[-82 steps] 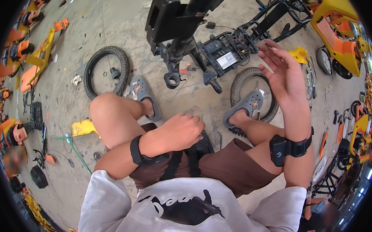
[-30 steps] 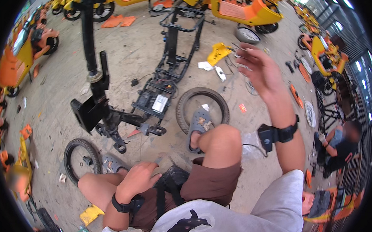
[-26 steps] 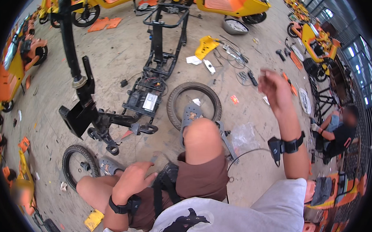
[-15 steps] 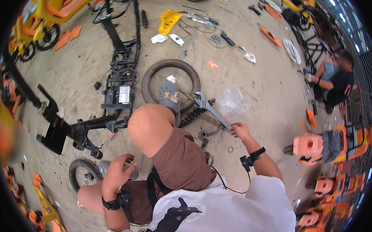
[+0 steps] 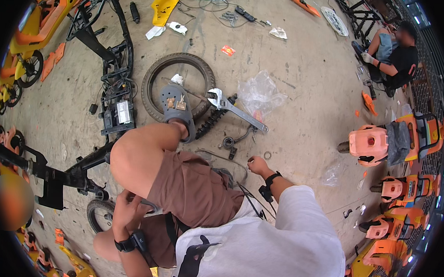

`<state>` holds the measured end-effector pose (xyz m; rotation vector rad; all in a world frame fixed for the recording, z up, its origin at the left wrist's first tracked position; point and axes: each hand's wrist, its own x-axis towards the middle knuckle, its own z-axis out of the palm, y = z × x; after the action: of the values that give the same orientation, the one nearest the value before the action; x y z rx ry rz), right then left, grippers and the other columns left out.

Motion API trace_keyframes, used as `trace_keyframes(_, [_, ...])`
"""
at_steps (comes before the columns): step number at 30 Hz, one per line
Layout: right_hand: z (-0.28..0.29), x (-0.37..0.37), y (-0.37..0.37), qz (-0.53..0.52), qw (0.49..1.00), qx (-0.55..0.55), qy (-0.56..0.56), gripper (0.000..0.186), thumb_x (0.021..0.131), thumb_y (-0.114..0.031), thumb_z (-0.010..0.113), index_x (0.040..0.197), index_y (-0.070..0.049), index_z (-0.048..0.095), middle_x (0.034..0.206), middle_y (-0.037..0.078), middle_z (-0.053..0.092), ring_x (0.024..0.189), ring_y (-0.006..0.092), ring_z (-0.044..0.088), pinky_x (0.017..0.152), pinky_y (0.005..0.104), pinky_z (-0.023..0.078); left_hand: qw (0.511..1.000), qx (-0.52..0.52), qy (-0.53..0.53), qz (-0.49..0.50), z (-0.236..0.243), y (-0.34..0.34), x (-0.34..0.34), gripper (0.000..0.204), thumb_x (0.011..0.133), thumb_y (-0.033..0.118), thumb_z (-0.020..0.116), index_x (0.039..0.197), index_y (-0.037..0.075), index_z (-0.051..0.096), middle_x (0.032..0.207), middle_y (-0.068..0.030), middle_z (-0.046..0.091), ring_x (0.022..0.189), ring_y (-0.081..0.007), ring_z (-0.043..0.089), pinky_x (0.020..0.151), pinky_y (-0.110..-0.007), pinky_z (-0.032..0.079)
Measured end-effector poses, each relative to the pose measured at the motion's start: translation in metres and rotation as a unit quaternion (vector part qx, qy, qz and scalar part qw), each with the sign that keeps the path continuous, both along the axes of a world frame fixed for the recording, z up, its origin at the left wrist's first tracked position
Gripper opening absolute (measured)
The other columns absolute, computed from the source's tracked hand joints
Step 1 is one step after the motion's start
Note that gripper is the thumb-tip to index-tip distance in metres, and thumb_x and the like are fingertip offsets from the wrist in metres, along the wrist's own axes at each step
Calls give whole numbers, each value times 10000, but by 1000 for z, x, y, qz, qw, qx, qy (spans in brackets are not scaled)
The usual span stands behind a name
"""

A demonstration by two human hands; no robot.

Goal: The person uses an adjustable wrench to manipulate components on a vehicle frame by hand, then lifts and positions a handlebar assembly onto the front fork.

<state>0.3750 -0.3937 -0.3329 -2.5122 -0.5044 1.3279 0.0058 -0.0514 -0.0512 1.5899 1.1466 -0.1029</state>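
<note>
A large silver adjustable wrench (image 5: pixel 239 110) lies across a black coil-spring shock absorber (image 5: pixel 215 119), its jaw beside the wheel with a black tyre (image 5: pixel 150 71). Below the wrench handle and apart from it is my right hand (image 5: pixel 259 166), its fingers curled in; whatever they hold is too small to make out. A small metal ring (image 5: pixel 267 155) lies on the floor close to that hand. My left hand (image 5: pixel 125 209) is bent in beside my raised knee, its fingertips mostly hidden. A grey clog (image 5: pixel 170 97) on my foot stands inside the wheel.
A black vehicle frame (image 5: pixel 116 77) stretches along the left. Clear plastic film (image 5: pixel 261 94) and a jointed metal part (image 5: pixel 228 143) lie near the wrench. A second wheel (image 5: pixel 95 217) is at lower left. Orange scooters (image 5: pixel 368 145) line the right, below a seated person (image 5: pixel 401 59).
My right hand has let go of the wrench and drawn back toward me; the wrench now rests by the wheel. My left hand has moved in against my knee. The view has shifted.
</note>
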Motion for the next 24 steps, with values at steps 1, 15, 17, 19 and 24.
trace_keyframes(1, [-3, 1, 0, -13, 1000, 0, 0, 340, 781, -235, 577, 1011, -28, 718, 1001, 233, 684, 969, 389, 640, 898, 439, 498, 1000, -8, -14, 11, 1, -1, 2, 228, 909, 81, 604, 1077, -73, 609, 926, -135, 691, 876, -188, 657, 779, -313, 511])
trace_keyframes(15, [-28, 21, 48, -4, 992, 14, -127, 336, 798, -238, 569, 1070, -72, 675, 917, 177, 708, 938, 343, 658, 848, 423, 513, 998, -42, -5, 50, -19, 5, -8, 244, 952, 109, 593, 1126, -61, 580, 954, -100, 678, 857, -160, 638, 789, -295, 515])
trace_keyframes(17, [-28, 19, 54, -12, 991, 22, -130, 363, 803, -243, 580, 1116, -76, 655, 940, 192, 696, 946, 356, 649, 846, 436, 510, 998, -43, -1, 49, -19, 6, -6, 243, 953, 109, 592, 1127, -60, 580, 955, -100, 678, 855, -159, 638, 789, -294, 516])
trace_keyframes(19, [-29, 15, 59, -26, 989, 35, -138, 397, 806, -247, 591, 1166, -85, 630, 930, 195, 689, 941, 362, 646, 838, 446, 508, 998, -43, -4, 46, -20, 8, -5, 243, 953, 109, 591, 1128, -60, 580, 956, -101, 679, 853, -157, 638, 787, -293, 516])
trace_keyframes(24, [-23, -1, 68, -30, 995, 79, -61, 518, 828, -293, 613, 1312, -136, 515, 1090, 232, 651, 1021, 401, 613, 871, 484, 490, 998, -35, -9, 52, -27, 10, -4, 247, 924, 109, 606, 1089, -75, 607, 897, -115, 682, 840, -168, 635, 776, -300, 510])
